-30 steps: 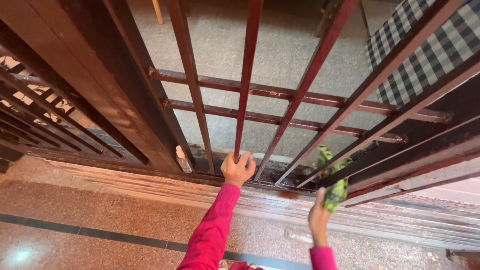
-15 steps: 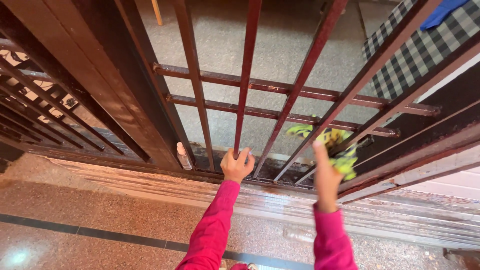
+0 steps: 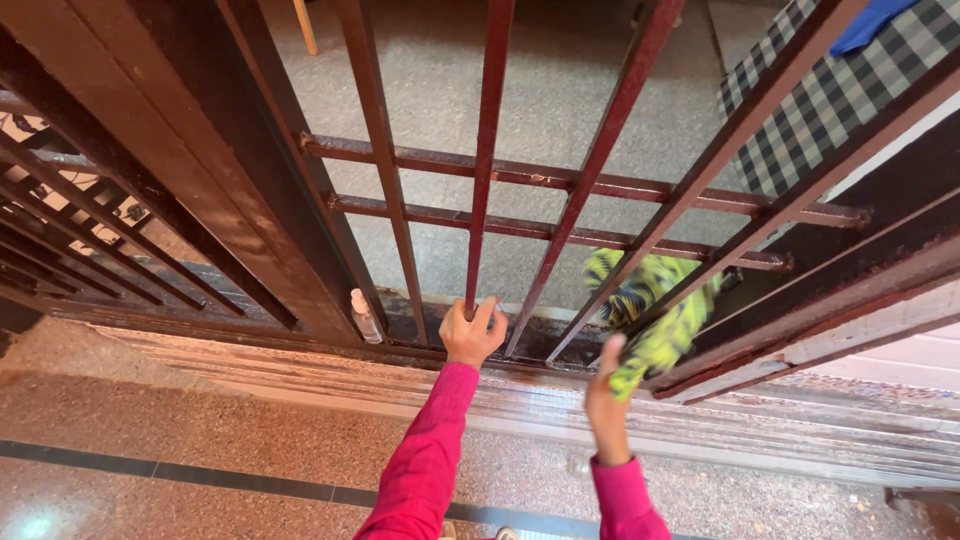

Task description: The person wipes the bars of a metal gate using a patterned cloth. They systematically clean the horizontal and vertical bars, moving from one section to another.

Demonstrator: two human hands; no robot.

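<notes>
A dark red metal grille gate [image 3: 560, 180] with vertical bars and two cross rails fills the view. My left hand [image 3: 472, 332], in a pink sleeve, is closed around the foot of one vertical bar [image 3: 480, 200]. My right hand [image 3: 605, 400] grips a yellow-green patterned cloth [image 3: 655, 310]. The cloth is pressed against a slanting bar [image 3: 600, 170] to the right, low down near the lower cross rail.
A small white bottle [image 3: 365, 318] stands at the gate's foot beside a wide brown frame post [image 3: 200, 150]. A checked black-and-white fabric [image 3: 830, 100] lies beyond the bars at top right. Speckled stone floor [image 3: 200, 430] with a dark stripe runs below, and a metal floor track [image 3: 780, 430] lies along the gate.
My right hand dropped after rising along the bars with the cloth. My left hand has kept its hold on the same bar.
</notes>
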